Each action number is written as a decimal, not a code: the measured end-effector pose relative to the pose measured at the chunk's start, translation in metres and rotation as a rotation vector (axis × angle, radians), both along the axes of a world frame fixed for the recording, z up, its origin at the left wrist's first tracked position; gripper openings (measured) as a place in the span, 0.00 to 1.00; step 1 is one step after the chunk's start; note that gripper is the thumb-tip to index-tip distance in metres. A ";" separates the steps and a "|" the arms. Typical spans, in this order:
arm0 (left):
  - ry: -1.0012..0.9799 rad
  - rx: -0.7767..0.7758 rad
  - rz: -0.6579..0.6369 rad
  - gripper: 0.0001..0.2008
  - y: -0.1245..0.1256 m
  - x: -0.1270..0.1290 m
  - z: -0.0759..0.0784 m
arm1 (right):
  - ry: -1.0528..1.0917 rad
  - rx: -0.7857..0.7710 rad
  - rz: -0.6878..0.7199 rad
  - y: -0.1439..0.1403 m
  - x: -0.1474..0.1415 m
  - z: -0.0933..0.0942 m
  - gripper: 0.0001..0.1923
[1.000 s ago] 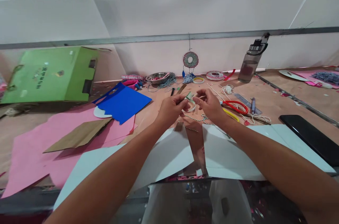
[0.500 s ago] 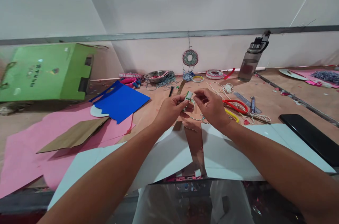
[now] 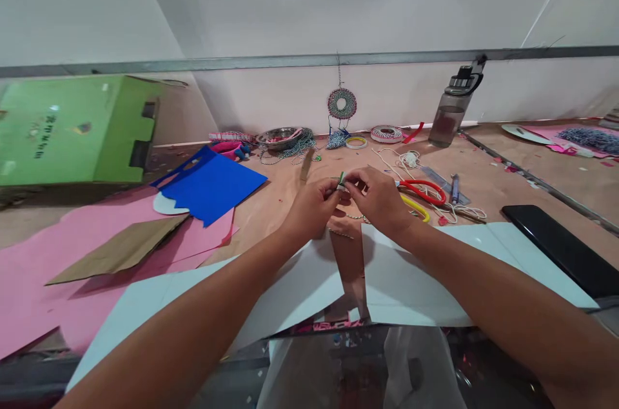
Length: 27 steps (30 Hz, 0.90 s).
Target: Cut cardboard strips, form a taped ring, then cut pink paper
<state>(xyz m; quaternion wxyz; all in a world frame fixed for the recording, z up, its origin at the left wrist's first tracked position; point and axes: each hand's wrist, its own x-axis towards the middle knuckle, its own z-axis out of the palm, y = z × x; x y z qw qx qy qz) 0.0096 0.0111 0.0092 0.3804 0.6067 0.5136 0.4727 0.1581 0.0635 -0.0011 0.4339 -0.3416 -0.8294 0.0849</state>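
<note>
Your left hand (image 3: 312, 206) and right hand (image 3: 380, 199) meet over the middle of the table (image 3: 290, 193), fingertips pinched shut on a small green-and-white piece (image 3: 342, 179) between them. The piece sits right at both thumbs, neither hand nearer. It looks edge-on, long axis roughly upright, tilted slightly; its pointing end is too small to tell. A twisted cord (image 3: 355, 217) lies just under the hands. The red scissors (image 3: 422, 191) lie just right of your right hand.
</note>
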 end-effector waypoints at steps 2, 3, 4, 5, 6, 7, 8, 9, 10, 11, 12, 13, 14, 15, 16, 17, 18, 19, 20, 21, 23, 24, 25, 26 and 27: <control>0.043 0.012 0.015 0.11 -0.001 0.001 0.000 | 0.001 0.017 -0.009 0.000 0.000 -0.001 0.04; 0.056 0.017 0.017 0.11 -0.002 0.002 0.000 | -0.002 0.025 -0.011 -0.001 0.000 -0.001 0.04; 0.069 0.023 0.019 0.10 -0.002 0.002 0.001 | -0.007 0.031 -0.015 -0.001 0.000 0.000 0.03; 0.085 0.027 0.022 0.10 -0.002 0.003 0.001 | -0.011 0.037 -0.020 -0.001 0.000 0.000 0.03; 0.106 0.030 0.027 0.09 -0.002 0.003 0.001 | -0.017 0.041 -0.024 -0.001 0.000 0.000 0.03; 0.127 0.033 0.035 0.09 -0.002 0.003 0.000 | -0.023 0.043 -0.029 -0.001 -0.001 0.000 0.03; 0.148 0.036 0.042 0.08 -0.002 0.003 0.000 | -0.031 0.045 -0.029 -0.001 -0.001 0.000 0.03; 0.169 0.038 0.046 0.08 -0.002 0.002 -0.001 | -0.039 0.048 -0.028 -0.001 -0.001 0.000 0.03; 0.190 0.041 0.048 0.08 -0.002 0.002 -0.001 | -0.048 0.051 -0.027 -0.001 -0.001 -0.001 0.03; 0.210 0.043 0.050 0.09 -0.002 0.002 -0.002 | -0.055 0.054 -0.027 -0.001 -0.001 -0.001 0.04; 0.228 0.044 0.053 0.09 -0.001 0.002 -0.003 | -0.060 0.056 -0.030 -0.001 -0.001 -0.001 0.04; 0.241 0.045 0.058 0.10 -0.001 0.002 -0.004 | -0.062 0.058 -0.033 -0.001 -0.002 -0.001 0.04; 0.248 0.045 0.063 0.10 -0.001 0.002 -0.004 | -0.064 0.061 -0.036 -0.001 -0.002 -0.001 0.04; 0.250 0.044 0.068 0.10 -0.001 0.001 -0.005 | -0.065 0.064 -0.039 -0.002 -0.002 -0.002 0.04; 0.247 0.043 0.069 0.10 0.000 0.001 -0.005 | -0.066 0.068 -0.039 -0.002 -0.002 -0.002 0.04; 0.242 0.042 0.067 0.10 0.000 0.002 -0.005 | -0.067 0.071 -0.038 -0.002 -0.002 -0.002 0.05; 0.237 0.039 0.063 0.10 0.000 0.002 -0.005 | -0.069 0.072 -0.038 -0.002 -0.002 -0.002 0.05; 0.237 0.036 0.056 0.10 0.000 0.002 -0.005 | -0.069 0.071 -0.039 -0.002 -0.002 -0.002 0.06; 0.239 0.031 0.051 0.11 0.000 0.001 -0.005 | -0.067 0.068 -0.042 -0.002 -0.002 -0.002 0.06; 0.241 0.028 0.048 0.11 0.000 0.001 -0.005 | -0.064 0.062 -0.046 -0.002 -0.002 -0.002 0.07; 0.246 0.028 0.046 0.11 0.000 0.001 -0.005 | -0.062 0.049 -0.048 -0.001 -0.002 -0.002 0.07; 0.246 0.030 0.046 0.11 0.000 0.000 -0.005 | -0.065 0.044 -0.044 -0.001 -0.001 -0.002 0.06; 0.246 0.033 0.045 0.11 0.001 0.000 -0.006 | -0.068 0.040 -0.037 -0.001 -0.001 -0.002 0.06; 0.246 0.033 0.042 0.11 0.001 -0.001 -0.006 | -0.072 0.038 -0.030 -0.001 -0.001 -0.002 0.05; 0.249 0.033 0.039 0.10 0.002 -0.001 -0.006 | -0.075 0.036 -0.025 -0.001 -0.001 -0.001 0.05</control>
